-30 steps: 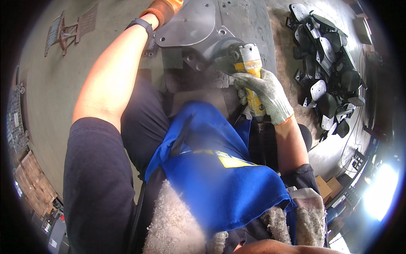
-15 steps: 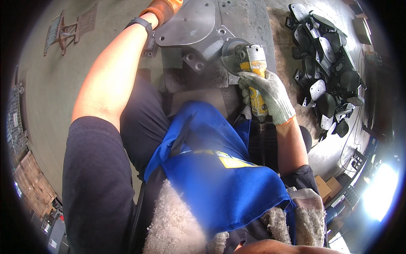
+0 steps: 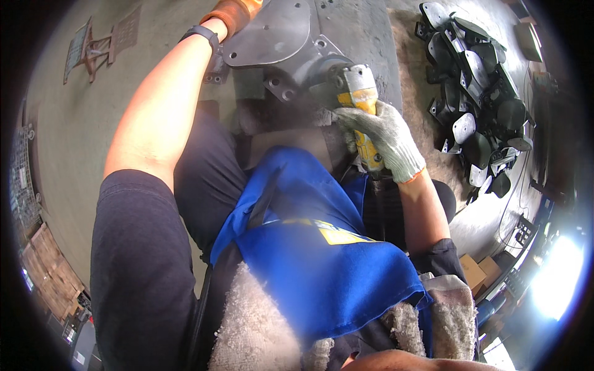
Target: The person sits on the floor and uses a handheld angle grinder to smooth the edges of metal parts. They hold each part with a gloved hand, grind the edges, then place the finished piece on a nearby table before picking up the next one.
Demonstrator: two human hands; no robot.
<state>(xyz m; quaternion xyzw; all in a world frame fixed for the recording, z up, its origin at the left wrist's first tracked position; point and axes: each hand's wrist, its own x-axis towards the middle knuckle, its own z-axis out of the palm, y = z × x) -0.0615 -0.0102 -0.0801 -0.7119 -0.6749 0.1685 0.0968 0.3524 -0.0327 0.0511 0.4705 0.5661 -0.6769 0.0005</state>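
Observation:
My right hand [image 3: 380,130], in a grey knit glove, is wrapped round the body of a yellow and grey angle grinder [image 3: 357,83]. The grinder's disc end is at the right part of a dark metal bracket [image 3: 272,34], which has a rounded plate and several holes. Whether the disc touches the metal is hard to see. At the top edge my left hand [image 3: 236,13], in an orange glove, is beside the plate's left rim. Its fingers are cut off by the frame, so their grip is hidden. The bracket lies on a dark work surface [image 3: 377,37].
A heap of similar dark metal brackets [image 3: 476,93] lies on the floor to the right. Cardboard boxes [image 3: 476,272] stand at the lower right, near a cable [image 3: 520,204]. A rusty metal frame [image 3: 96,49] is at the far left. My blue apron [image 3: 322,272] covers my lap.
My right hand and the grinder have shifted slightly left. The disc end now overlaps the bracket more and looks blurred. My left hand has moved slightly left.

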